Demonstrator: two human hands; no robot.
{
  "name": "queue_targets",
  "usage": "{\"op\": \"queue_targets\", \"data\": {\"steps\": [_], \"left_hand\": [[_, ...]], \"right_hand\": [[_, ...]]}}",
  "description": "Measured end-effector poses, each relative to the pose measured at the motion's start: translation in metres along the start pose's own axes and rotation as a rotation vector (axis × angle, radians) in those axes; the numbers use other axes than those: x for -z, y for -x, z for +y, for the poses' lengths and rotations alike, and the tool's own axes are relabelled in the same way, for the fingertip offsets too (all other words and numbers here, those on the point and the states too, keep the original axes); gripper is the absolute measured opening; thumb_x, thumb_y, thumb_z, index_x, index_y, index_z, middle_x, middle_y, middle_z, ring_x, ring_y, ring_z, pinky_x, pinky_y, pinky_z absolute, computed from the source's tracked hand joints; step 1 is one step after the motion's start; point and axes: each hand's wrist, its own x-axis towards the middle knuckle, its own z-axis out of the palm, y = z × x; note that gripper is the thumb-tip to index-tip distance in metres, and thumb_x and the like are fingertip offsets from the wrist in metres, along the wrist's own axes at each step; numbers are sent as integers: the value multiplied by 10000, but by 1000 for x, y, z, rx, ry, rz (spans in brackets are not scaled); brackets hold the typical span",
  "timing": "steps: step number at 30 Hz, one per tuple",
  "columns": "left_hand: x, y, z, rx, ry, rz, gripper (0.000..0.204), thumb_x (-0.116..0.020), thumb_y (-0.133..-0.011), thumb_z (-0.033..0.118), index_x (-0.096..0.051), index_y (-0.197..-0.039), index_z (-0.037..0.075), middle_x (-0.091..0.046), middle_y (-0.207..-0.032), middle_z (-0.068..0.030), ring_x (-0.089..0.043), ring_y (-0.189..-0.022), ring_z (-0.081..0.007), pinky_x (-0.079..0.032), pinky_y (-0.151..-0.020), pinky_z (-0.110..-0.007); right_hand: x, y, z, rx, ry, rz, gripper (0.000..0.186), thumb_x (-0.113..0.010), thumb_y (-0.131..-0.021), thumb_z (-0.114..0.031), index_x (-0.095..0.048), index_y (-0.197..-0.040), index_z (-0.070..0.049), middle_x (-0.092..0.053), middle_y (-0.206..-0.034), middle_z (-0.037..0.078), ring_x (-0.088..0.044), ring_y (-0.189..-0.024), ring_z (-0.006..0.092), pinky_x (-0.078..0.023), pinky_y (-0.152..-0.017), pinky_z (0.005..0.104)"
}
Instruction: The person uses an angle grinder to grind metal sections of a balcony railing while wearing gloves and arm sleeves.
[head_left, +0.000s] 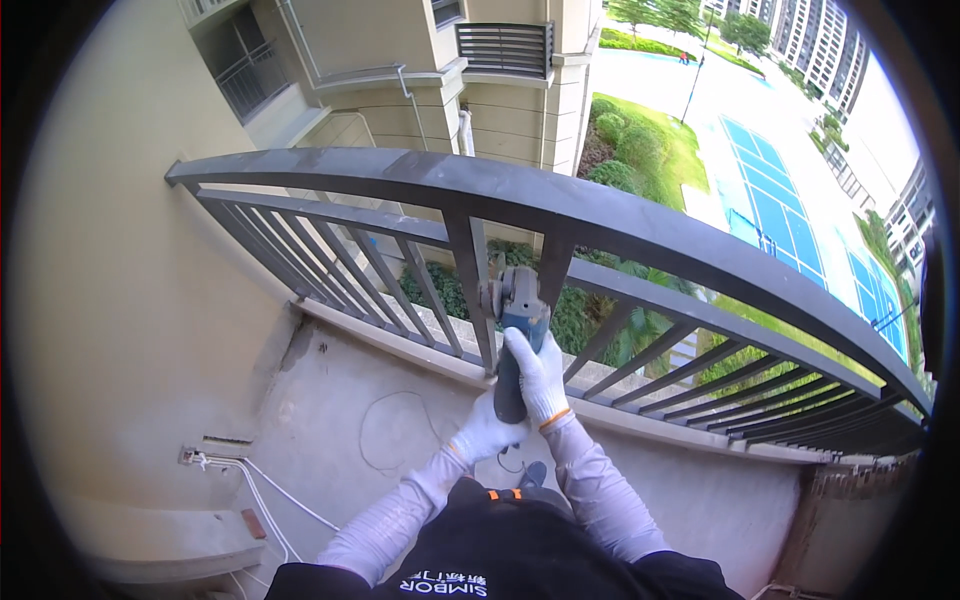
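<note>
An angle grinder [521, 290] with a grey metal head and a dark blue-green body is held upright in both my gloved hands. My left hand [488, 428], in a white glove, is closed round the lower end of its body. Higher up, my right hand [541, 374], also in a white glove, grips the body just below the head. The grinder's disc side faces a dark grey upright post [467, 262] of the balcony railing. Whether the disc touches the post, I cannot tell. A second upright [556, 262] stands just right of the tool.
The curved top rail [400, 165] crosses in front of me, with slanting bars below. White cables [262, 500] run from a wall box [188, 456] at left over the concrete floor [330, 400], where a thin cord [365, 440] lies looped. Beyond the railing are shrubs and blue courts [775, 190] far below.
</note>
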Motion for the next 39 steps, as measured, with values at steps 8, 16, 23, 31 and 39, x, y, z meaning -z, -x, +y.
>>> {"op": "queue_targets", "data": {"steps": [8,16,23,31,39], "left_hand": [[44,-54,-5,-183,-6,-76,815,-928,-795,232,-546,-1463,-35,-737,-1307,-155,-724,-1196,-249,-592,-1047,-396],[63,-70,3,-194,1,-25,829,-928,-767,141,-540,-1484,-11,-728,-1344,-149,-722,-1222,-250,-575,-1087,-378],[69,-82,7,-182,-4,-19,852,-929,-744,156,-543,-1483,-21,-723,-1352,-157,-711,-1240,-267,-560,-1101,-385],[75,-95,7,-228,-50,9,721,-898,-754,115,-589,-1393,-7,-772,-1233,-134,-759,-1132,-238,-608,-989,-368],[64,-107,11,-200,-1,21,702,-917,-766,144,-608,-1381,9,-783,-1186,-135,-772,-1084,-243,-619,-952,-367]], "right_hand": [[-26,-52,7,252,270,130,532,-910,-818,-195,-692,-1241,42,-773,-1088,95,-726,-957,170,-590,-896,330],[-43,-68,8,267,283,207,600,-901,-755,-309,-721,-1192,61,-809,-1079,197,-796,-996,302,-610,-940,387],[-47,-83,9,271,326,242,590,-896,-758,-326,-731,-1186,45,-810,-1068,201,-798,-986,326,-614,-937,398],[-50,-94,8,274,311,248,558,-895,-757,-332,-735,-1150,30,-809,-1030,197,-802,-960,329,-618,-915,401],[-42,-105,4,282,379,293,594,-906,-737,-319,-719,-1145,70,-800,-999,200,-794,-936,314,-619,-884,396]]}}
